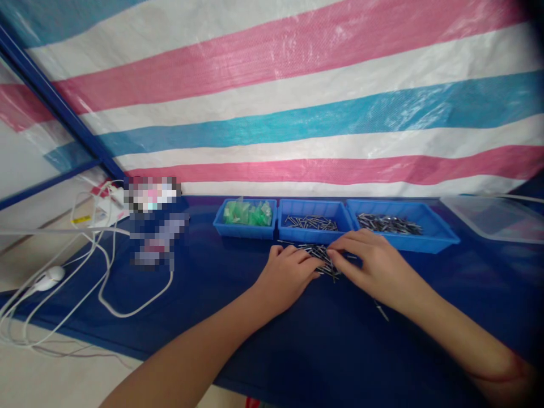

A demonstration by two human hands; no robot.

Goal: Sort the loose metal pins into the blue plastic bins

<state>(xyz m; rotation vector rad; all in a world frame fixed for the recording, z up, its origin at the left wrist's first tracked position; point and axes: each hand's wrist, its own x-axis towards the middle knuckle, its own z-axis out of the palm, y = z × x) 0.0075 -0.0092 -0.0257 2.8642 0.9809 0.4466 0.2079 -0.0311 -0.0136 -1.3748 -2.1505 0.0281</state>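
A loose pile of thin metal blind rivets (pixel 319 256) lies on the dark blue table, in front of the middle bin. My left hand (pixel 287 275) rests against the pile's left side with its fingers bent and close together; whatever is under the fingertips is hidden. At the right side of the pile, my right hand (pixel 369 263) has thumb and forefinger pinched together on the rivets. One rivet (pixel 381 309) lies apart, just below the right wrist.
Behind the pile stand three blue bins: a left bin (pixel 244 231) with green packets, a middle bin (pixel 312 233) and a right bin (pixel 440 238) with metal rivets. A clear plastic lid (pixel 497 218) lies at right. White cables (pixel 106 303) cross the left; striped sheeting (pixel 297 133) hangs behind.
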